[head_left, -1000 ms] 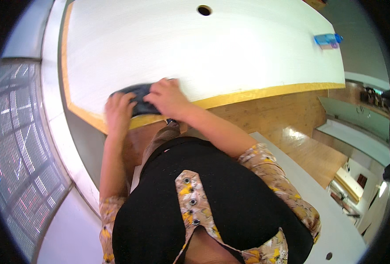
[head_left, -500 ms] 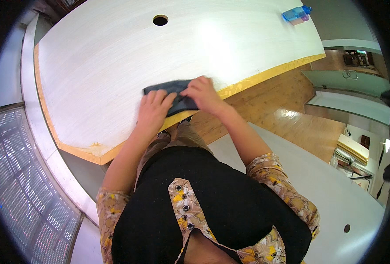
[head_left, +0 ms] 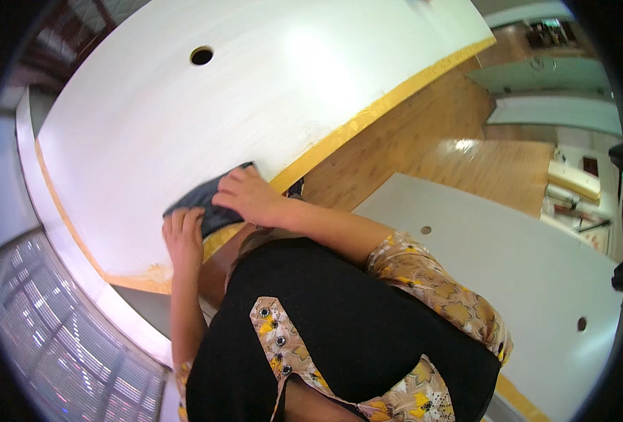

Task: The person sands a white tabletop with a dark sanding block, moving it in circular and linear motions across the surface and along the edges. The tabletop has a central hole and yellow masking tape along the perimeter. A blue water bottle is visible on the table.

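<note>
A dark blue-grey folded cloth [head_left: 199, 197], possibly denim, lies at the near edge of a white tabletop [head_left: 149, 126]. My left hand [head_left: 183, 232] pinches its left end, with fingers curled over the fabric. Across the right part of the cloth, my right hand [head_left: 248, 195] has its fingers bent and gripping. Both thumbs are largely hidden. Yellow edging [head_left: 339, 126] runs along the table's near side, partly beneath the cloth.
A round hole [head_left: 201, 55] pierces the white tabletop. Behind me to the right stands a second pale table [head_left: 494, 260] with holes. Wooden flooring [head_left: 424, 133] shows between the tables. A slatted window [head_left: 79, 337] is at left.
The view has turned, so the table appears tilted and shifted left. Both hands and the cloth now appear lower and farther left. The blue bottle at the far right is almost out of view.
</note>
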The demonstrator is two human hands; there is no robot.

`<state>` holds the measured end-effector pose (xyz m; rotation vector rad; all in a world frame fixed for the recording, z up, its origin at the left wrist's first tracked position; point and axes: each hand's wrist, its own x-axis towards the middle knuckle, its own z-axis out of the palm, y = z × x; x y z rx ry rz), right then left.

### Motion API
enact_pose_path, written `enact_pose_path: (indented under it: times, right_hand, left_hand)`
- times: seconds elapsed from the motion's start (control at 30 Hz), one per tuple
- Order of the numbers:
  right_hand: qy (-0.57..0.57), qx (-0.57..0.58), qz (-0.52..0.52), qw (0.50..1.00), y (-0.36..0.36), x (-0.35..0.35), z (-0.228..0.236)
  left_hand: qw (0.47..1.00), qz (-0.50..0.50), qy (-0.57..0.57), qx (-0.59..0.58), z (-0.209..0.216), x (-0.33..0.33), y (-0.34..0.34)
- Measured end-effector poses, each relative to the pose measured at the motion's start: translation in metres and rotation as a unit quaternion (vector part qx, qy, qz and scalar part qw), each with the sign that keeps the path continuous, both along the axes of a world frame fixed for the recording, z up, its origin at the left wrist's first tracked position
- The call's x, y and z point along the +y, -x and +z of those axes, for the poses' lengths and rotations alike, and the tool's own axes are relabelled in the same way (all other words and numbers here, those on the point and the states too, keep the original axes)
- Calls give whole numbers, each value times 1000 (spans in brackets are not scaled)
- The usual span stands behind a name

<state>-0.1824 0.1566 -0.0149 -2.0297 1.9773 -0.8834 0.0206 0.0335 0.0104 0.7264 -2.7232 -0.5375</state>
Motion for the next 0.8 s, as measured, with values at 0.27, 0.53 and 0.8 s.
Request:
enact_pose_path:
  times: [0.27,0.53,0.8]
  right_hand:
    - [34,48,-63,996,56,-38,-6]
    - [54,35,-313,947,99,2,-14]
    - [105,38,-255,960,52,20,-15]
  left_hand:
    - [999,-30,14,-28,-4,-15,55]
    - [991,-130,38,-2,-14,-16,154]
    - [981,-184,47,-39,-11,-11,91]
